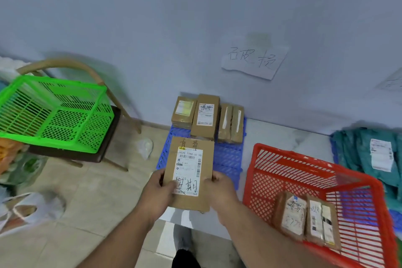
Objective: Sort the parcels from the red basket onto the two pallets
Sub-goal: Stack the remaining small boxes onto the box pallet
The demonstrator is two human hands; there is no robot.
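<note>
I hold a flat brown cardboard parcel (188, 172) with a white shipping label and handwritten characters, above the near edge of the blue pallet (227, 156). My left hand (159, 191) grips its lower left side, thumb on the label. My right hand (221, 189) grips its lower right edge. Three brown parcels (205, 116) stand at the back of the blue pallet against the wall. The red basket (282, 172) sits to the right with two brown parcels (306, 216) inside. A second blue pallet (334, 148) at far right carries teal bag parcels (356, 150).
A green basket (54, 113) rests on a wooden chair (104, 137) at left. Plastic bags (26, 211) lie on the floor at lower left. A paper sign (254, 59) with handwritten characters is taped to the wall above the pallet. My shoe (182, 237) shows at the bottom.
</note>
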